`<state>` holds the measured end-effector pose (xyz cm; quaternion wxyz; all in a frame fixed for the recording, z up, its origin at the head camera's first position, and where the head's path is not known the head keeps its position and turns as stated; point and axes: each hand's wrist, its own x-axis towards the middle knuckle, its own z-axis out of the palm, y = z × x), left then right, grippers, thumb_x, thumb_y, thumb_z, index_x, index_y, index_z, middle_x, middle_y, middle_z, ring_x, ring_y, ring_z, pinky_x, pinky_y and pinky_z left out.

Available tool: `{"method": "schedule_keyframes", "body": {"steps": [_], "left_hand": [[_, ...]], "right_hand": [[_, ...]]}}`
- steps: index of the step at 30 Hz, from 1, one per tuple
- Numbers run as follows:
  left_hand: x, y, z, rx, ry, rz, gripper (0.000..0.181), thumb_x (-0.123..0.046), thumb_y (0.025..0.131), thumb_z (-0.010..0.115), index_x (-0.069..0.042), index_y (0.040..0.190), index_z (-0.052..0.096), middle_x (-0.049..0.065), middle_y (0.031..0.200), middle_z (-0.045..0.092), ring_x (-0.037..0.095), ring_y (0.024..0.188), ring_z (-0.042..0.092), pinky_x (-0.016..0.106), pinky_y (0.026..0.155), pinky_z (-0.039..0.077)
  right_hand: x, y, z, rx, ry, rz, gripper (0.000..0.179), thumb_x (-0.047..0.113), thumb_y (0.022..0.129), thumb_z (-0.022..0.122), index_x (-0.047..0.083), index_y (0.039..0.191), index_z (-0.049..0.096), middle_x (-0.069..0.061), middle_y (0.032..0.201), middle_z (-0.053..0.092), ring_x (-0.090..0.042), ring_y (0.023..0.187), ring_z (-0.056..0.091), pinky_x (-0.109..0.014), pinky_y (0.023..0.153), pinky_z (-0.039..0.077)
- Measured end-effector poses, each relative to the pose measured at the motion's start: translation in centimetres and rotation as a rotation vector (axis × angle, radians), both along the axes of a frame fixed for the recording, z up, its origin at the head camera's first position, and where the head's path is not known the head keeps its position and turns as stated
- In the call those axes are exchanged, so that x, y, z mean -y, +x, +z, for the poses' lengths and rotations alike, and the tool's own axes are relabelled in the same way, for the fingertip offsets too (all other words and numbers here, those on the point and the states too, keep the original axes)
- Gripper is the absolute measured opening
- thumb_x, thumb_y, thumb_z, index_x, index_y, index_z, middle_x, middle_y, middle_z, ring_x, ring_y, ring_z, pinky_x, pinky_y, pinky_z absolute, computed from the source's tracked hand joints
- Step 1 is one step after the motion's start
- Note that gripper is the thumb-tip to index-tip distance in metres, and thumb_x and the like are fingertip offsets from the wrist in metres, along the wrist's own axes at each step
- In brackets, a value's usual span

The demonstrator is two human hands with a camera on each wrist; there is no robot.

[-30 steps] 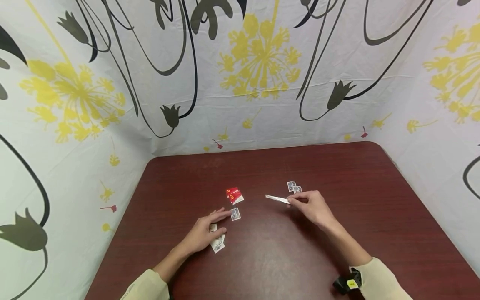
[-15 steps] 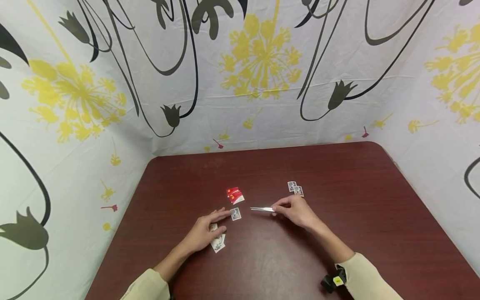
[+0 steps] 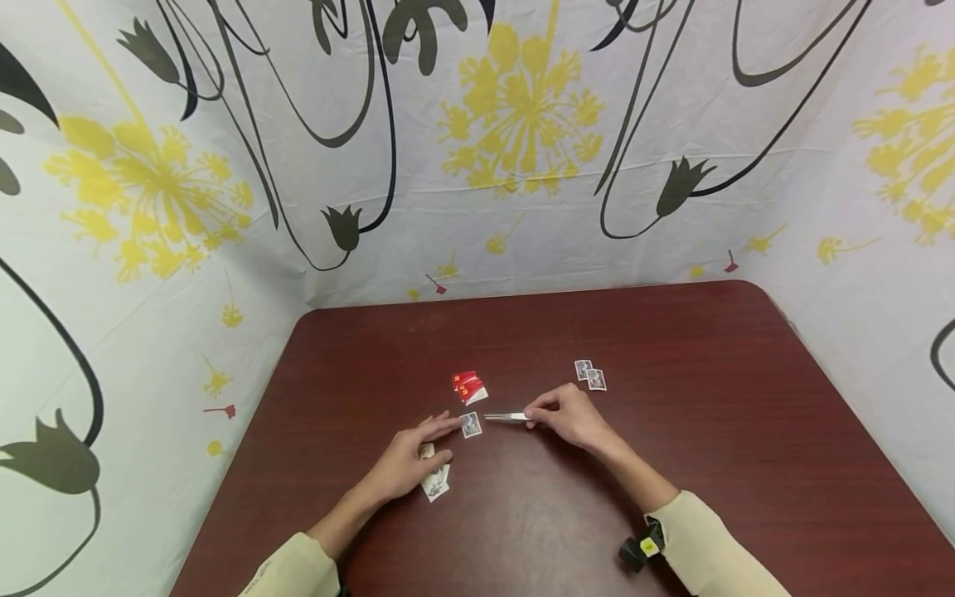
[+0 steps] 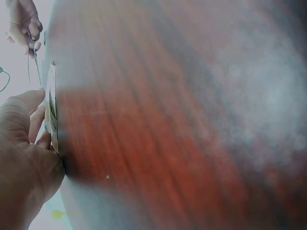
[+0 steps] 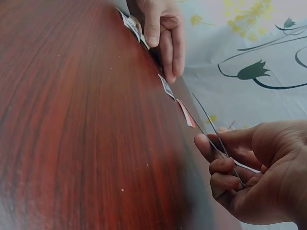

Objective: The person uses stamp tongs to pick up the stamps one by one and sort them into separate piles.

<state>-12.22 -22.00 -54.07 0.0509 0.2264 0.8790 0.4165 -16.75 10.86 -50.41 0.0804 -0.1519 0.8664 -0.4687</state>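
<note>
My right hand [image 3: 570, 414] pinches a pair of metal tweezers [image 3: 506, 416], their tips pointing left close to a small grey stamp [image 3: 471, 424]. In the right wrist view the two prongs of the tweezers [image 5: 209, 122] stand apart, with nothing between them. My left hand [image 3: 406, 458] lies low over the table, fingers extended, its fingertips right at that stamp's left edge. Under its palm and thumb lies a group of pale stamps [image 3: 436, 487], partly hidden by the hand. Just beyond the single stamp, several overlapping red stamps [image 3: 470, 387] lie on the table.
Two grey stamps [image 3: 595, 380] overlap farther back on the right, beyond my right hand. The dark red-brown table [image 3: 671, 348] has rounded far corners. A white cloth [image 3: 418, 191] with flower prints hangs behind and along both sides.
My right hand has moved left and slightly nearer with the tweezers, from beside the two grey stamps to the single stamp. My left hand has stayed in place.
</note>
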Motion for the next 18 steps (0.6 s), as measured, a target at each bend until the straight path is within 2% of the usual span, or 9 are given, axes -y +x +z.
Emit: {"method": "schedule_keyframes", "body": {"steps": [6, 11, 18], "left_hand": [[-0.1, 0.1, 0.1, -0.02, 0.009, -0.006, 0.055, -0.012, 0.096, 0.08, -0.022, 0.149, 0.065, 0.007, 0.152, 0.06, 0.038, 0.15, 0.044, 0.058, 0.122, 0.031], [-0.2, 0.2, 0.1, -0.025, 0.008, -0.009, 0.056, -0.011, 0.096, 0.08, -0.022, 0.149, 0.065, 0.009, 0.153, 0.058, 0.042, 0.149, 0.043, 0.06, 0.121, 0.031], [-0.2, 0.2, 0.2, -0.022, 0.009, -0.008, 0.056, -0.011, 0.096, 0.079, -0.021, 0.149, 0.064, 0.009, 0.153, 0.058, 0.042, 0.15, 0.042, 0.061, 0.121, 0.03]], "right_hand": [[0.5, 0.2, -0.1, -0.008, 0.026, -0.029, 0.009, 0.014, 0.096, 0.079, 0.009, 0.092, 0.086, 0.002, 0.074, 0.078, -0.005, 0.077, 0.067, -0.023, 0.075, 0.048], [0.9, 0.4, -0.2, -0.007, 0.012, -0.034, 0.009, 0.013, 0.096, 0.08, 0.008, 0.092, 0.086, 0.001, 0.074, 0.078, -0.007, 0.076, 0.069, -0.024, 0.073, 0.048], [1.5, 0.3, -0.3, -0.011, 0.036, -0.057, 0.008, 0.015, 0.095, 0.08, 0.011, 0.091, 0.086, 0.004, 0.074, 0.078, -0.005, 0.079, 0.068, -0.028, 0.077, 0.05]]}}
